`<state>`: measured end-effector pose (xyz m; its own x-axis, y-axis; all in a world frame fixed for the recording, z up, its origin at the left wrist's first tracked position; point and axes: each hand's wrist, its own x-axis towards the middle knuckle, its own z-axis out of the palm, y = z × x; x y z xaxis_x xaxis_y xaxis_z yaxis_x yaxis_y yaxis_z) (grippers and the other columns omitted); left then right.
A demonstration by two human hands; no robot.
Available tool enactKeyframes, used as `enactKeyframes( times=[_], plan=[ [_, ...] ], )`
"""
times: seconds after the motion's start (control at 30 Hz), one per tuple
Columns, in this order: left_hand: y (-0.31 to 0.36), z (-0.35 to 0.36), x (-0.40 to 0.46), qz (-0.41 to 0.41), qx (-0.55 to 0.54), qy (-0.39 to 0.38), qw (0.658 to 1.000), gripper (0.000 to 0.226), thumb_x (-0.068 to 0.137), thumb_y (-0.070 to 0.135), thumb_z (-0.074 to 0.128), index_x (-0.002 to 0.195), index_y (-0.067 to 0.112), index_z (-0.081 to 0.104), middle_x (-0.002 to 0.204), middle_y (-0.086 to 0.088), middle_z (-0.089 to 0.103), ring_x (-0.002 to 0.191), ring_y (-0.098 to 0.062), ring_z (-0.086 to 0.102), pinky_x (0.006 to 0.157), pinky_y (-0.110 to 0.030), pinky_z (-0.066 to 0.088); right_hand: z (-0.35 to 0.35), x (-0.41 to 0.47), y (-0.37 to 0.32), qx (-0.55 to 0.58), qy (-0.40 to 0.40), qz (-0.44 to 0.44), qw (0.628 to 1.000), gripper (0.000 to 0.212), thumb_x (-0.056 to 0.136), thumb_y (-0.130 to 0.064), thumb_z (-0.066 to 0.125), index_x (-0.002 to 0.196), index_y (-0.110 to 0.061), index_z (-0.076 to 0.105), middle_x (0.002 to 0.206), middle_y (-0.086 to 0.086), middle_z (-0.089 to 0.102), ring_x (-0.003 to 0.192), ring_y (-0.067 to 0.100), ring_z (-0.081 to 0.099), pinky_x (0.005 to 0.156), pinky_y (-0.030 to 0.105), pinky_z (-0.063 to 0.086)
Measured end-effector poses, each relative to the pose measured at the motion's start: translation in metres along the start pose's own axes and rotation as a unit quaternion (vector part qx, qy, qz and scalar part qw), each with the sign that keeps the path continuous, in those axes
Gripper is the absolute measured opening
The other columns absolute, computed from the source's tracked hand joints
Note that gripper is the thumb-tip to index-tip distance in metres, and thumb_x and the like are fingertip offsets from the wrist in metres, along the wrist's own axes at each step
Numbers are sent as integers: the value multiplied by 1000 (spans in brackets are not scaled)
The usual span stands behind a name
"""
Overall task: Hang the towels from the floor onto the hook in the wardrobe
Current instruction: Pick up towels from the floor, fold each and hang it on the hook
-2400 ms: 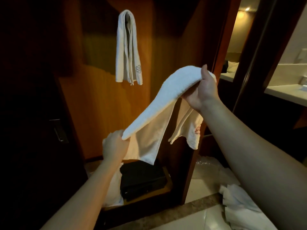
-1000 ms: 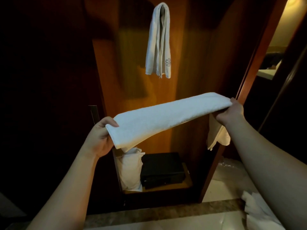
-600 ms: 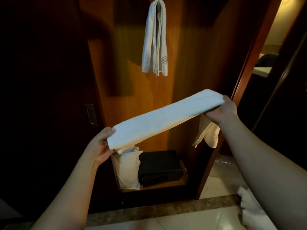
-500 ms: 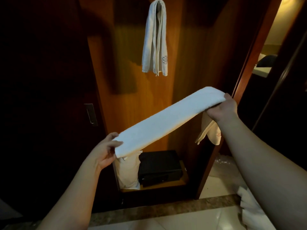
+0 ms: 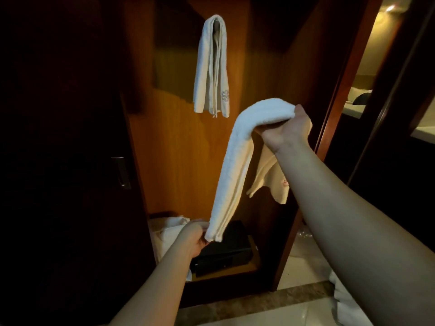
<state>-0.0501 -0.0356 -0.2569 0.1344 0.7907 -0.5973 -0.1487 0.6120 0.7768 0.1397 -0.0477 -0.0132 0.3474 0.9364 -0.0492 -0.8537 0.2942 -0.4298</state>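
You hold the long folded white terry towel [image 5: 237,165] in front of the open orange-brown wooden wardrobe [image 5: 174,147], and its lie has changed since half a second ago. Then it stretched as a gentle slope between your hands; now it hangs steeply. Your right hand [image 5: 286,130] has risen and moved toward the wardrobe's middle, and it grips the towel's upper end with the fingers curled around the bunched fold, the thumb on top. A loose cream corner of the towel droops below that wrist. Your left hand [image 5: 194,237] has dropped low, down near the wardrobe's floor, and it pinches the towel's lower end between thumb and curled fingers.

The other white towel with an embroidered emblem [image 5: 211,67] hangs folded on the wardrobe's back panel, high up, above and to the left of your right hand; the hook itself is hidden under it. On the wardrobe's floor sits a black box-shaped safe [image 5: 226,252], with a white bundle of cloth [image 5: 169,229] just beside it on the left, partly behind your left hand. More white towels on the tiled floor [image 5: 348,307] show outside the wardrobe, at its lower right.
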Motion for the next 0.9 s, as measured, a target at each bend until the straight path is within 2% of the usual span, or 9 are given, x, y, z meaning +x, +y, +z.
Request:
enactKeyframes(
  times=[0.1, 0.17, 0.27, 0.37, 0.5, 0.6, 0.7, 0.8, 0.9],
  plan=[
    [11, 15, -18, 98, 40, 94, 990, 41, 93, 15, 67, 133, 19, 55, 116, -10, 66, 99, -19, 64, 83, -37, 55, 16, -1, 6, -20, -4, -19, 1000, 60, 96, -45, 61, 142, -14, 40, 124, 20, 65, 114, 42, 62, 100, 65, 46],
    [24, 22, -39, 234, -4, 96, 967, 20, 99, 32, 58, 118, 27, 61, 109, -3, 66, 90, -12, 64, 76, -33, 51, 25, -3, 11, -38, -20, -28, 999, 62, 94, -47, 63, 142, -17, 39, 123, 18, 65, 112, 39, 62, 93, 60, 50],
    [53, 42, -91, 356, -73, -83, 928, 47, 98, 57, 43, 107, 18, 68, 92, -5, 72, 78, -15, 69, 68, -26, 56, 41, -9, 20, -78, -60, -43, 994, 63, 96, -49, 59, 145, -18, 37, 125, 16, 63, 111, 36, 62, 89, 55, 52],
    [79, 67, -126, 405, -4, -212, 890, 87, 85, 78, 24, 134, 15, 58, 126, -3, 69, 117, -16, 65, 98, -28, 50, 62, -14, 26, -116, -92, -55, 987, 67, 98, -52, 55, 149, -13, 36, 123, 15, 62, 110, 32, 61, 95, 52, 49],
    [116, 96, -141, 402, 9, -233, 885, 105, 78, 83, 9, 158, 18, 28, 163, 1, 32, 151, -15, 24, 123, -37, 14, 88, -13, 29, -142, -115, -71, 981, 68, 100, -52, 51, 151, -11, 31, 106, 8, 58, 93, 25, 58, 97, 49, 46],
    [142, 109, -135, 409, -48, -248, 877, 99, 83, 81, 10, 160, 21, 21, 164, 2, 30, 152, -15, 23, 119, -34, 22, 104, -13, 26, -149, -124, -72, 978, 70, 99, -53, 53, 153, -15, 29, 124, 11, 55, 100, 28, 56, 88, 49, 49],
    [163, 114, -125, 451, -68, -280, 845, 80, 89, 79, 13, 151, 32, 34, 152, 12, 48, 140, -5, 42, 111, -31, 36, 114, -7, 22, -140, -123, -71, 980, 71, 98, -54, 53, 153, -16, 30, 142, 17, 50, 117, 36, 55, 88, 54, 50],
    [188, 113, -119, 479, -101, -284, 824, 80, 75, 84, 29, 138, 37, 40, 120, 26, 68, 112, 5, 63, 88, -19, 54, 115, 4, 17, -155, -112, -87, 978, 68, 98, -53, 53, 152, -19, 31, 142, 16, 50, 115, 33, 55, 89, 54, 51],
    [210, 110, -106, 491, -154, -259, 817, 75, 80, 84, 28, 132, 34, 51, 123, 13, 71, 114, -3, 66, 87, -25, 55, 110, 25, 7, -259, -81, -125, 954, 65, 96, -55, 54, 146, -19, 36, 139, 10, 52, 124, 30, 53, 103, 52, 48]
  ],
)
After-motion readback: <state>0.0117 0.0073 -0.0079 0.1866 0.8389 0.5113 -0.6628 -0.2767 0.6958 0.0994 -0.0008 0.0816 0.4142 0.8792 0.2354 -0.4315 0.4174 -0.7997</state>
